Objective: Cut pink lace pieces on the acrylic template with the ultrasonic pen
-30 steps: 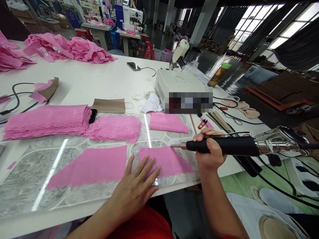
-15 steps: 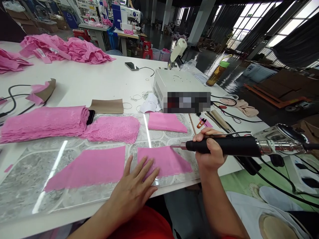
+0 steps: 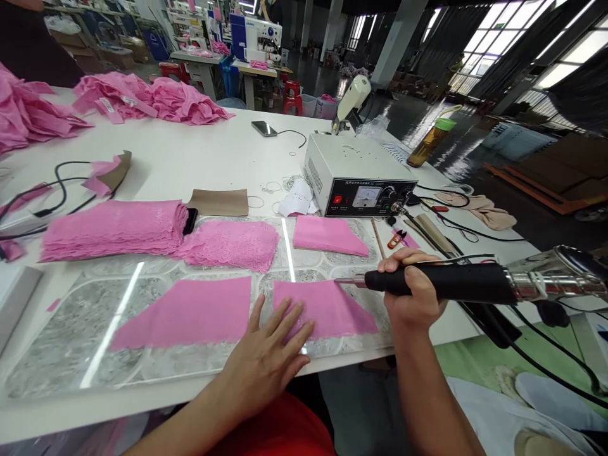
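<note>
The left hand (image 3: 270,349) lies flat and spread on the pink cloth (image 3: 332,310) on the bench (image 3: 213,151). The right hand (image 3: 415,310) is wrapped around the black tool (image 3: 475,283), its tip (image 3: 350,280) at the cloth's top edge. Pressing too softly could let the cloth slip.

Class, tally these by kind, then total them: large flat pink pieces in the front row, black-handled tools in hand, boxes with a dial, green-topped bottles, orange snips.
Front-row pink pieces: 2
Black-handled tool, in the right hand: 1
Box with a dial: 1
Green-topped bottle: 1
Orange snips: 1
Total: 6
</note>
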Demonstrator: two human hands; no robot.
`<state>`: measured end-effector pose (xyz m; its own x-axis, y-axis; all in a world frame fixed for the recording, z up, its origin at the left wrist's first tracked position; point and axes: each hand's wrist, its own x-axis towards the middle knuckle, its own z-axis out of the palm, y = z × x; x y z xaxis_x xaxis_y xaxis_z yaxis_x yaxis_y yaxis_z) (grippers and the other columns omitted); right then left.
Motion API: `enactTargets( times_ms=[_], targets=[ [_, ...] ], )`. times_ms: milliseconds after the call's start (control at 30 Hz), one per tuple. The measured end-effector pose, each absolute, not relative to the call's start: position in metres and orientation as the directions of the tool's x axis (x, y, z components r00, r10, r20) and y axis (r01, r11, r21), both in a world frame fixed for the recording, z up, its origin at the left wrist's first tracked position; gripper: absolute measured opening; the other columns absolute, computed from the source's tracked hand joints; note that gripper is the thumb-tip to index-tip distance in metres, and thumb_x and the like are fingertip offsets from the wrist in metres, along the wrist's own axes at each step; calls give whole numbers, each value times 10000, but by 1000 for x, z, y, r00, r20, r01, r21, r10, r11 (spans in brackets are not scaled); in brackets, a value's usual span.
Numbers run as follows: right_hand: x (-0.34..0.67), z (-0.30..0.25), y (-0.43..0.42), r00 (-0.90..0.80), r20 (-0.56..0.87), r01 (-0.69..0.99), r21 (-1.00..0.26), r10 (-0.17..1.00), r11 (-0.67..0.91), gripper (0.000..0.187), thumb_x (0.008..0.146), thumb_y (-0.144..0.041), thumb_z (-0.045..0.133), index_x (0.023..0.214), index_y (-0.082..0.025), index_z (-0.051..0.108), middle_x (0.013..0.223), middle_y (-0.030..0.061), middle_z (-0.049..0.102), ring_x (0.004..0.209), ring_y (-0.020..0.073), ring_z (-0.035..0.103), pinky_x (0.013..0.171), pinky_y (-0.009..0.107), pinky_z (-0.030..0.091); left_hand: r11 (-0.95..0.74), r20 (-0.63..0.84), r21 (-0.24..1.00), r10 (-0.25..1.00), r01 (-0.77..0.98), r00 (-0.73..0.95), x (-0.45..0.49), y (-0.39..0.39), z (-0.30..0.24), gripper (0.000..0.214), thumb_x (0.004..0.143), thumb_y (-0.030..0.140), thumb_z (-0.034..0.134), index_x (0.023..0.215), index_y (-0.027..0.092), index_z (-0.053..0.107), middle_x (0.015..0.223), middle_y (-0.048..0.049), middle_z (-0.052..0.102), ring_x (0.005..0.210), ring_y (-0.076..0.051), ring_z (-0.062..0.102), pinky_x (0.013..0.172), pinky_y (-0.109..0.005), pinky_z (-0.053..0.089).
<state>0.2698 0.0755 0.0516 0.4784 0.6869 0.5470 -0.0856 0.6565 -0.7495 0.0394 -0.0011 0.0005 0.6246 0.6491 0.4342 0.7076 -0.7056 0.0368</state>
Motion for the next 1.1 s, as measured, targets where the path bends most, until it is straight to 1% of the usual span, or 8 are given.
enactTargets(
  times_ms=[133, 233, 333, 500, 667, 833, 967, 1100],
  targets=[
    [267, 54, 75, 487, 530, -88, -761, 694, 643, 68, 637, -193, 576, 698, -166, 569, 743, 6, 564, 537, 105, 524, 519, 292, 460, -703, 420, 25, 653, 711, 631, 38, -3, 4, 388, 986, 455, 433, 1291, 256, 568, 1381, -42, 560, 1311, -240, 477, 1201, -507, 23],
    [264, 55, 74, 497, 517, -95, -766, 696, 636, 94, 625, -197, 559, 711, -163, 578, 750, 9, 562, 535, 101, 513, 523, 292, 460, -692, 425, 41, 665, 721, 614, 35, -4, 7, 376, 991, 413, 433, 1295, 233, 563, 1374, -60, 564, 1309, -244, 477, 1193, -515, 104],
    [259, 56, 74, 487, 518, -119, -758, 703, 641, 113, 619, -191, 540, 722, -170, 582, 752, 7, 561, 537, 103, 507, 520, 292, 458, -648, 459, 89, 701, 757, 546, 31, -3, 6, 380, 974, 414, 472, 1286, 223, 573, 1362, -73, 572, 1328, -257, 456, 1180, -518, 167],
    [251, 53, 75, 444, 514, -156, -763, 734, 627, 113, 638, -200, 554, 741, -178, 594, 775, 8, 557, 552, 104, 510, 522, 299, 465, -591, 470, 141, 746, 794, 472, 24, -1, 0, 378, 959, 431, 501, 1267, 234, 598, 1350, -73, 585, 1321, -260, 467, 1188, -509, 142],
    [251, 50, 77, 432, 505, -161, -772, 747, 615, 109, 647, -230, 587, 743, -178, 597, 789, 13, 548, 555, 103, 515, 527, 305, 468, -565, 458, 138, 765, 814, 453, 22, 0, -2, 386, 955, 443, 501, 1268, 242, 604, 1375, -72, 567, 1336, -275, 451, 1189, -514, 127],
    [265, 56, 73, 468, 517, -114, -770, 717, 628, 111, 640, -232, 575, 736, -178, 590, 776, 12, 548, 546, 99, 514, 514, 290, 460, -572, 467, 143, 759, 808, 454, 22, 1, -2, 377, 974, 432, 460, 1264, 243, 609, 1393, -69, 552, 1350, -278, 436, 1192, -521, 110],
    [289, 62, 59, 506, 520, -56, -776, 688, 628, 128, 626, -246, 560, 730, -176, 586, 754, 11, 544, 523, 93, 501, 491, 279, 450, -608, 487, 133, 728, 783, 483, 20, 3, -3, 363, 998, 343, 400, 1273, 218, 602, 1410, -96, 531, 1354, -306, 429, 1171, -571, 132],
    [313, 64, 39, 542, 492, -18, -804, 682, 595, 130, 623, -262, 559, 713, -173, 586, 737, 10, 536, 508, 88, 496, 474, 274, 446, -654, 486, 121, 695, 747, 530, 17, 7, -3, 375, 997, 353, 394, 1294, 219, 580, 1404, -110, 534, 1347, -332, 433, 1148, -612, 161]
  ],
)
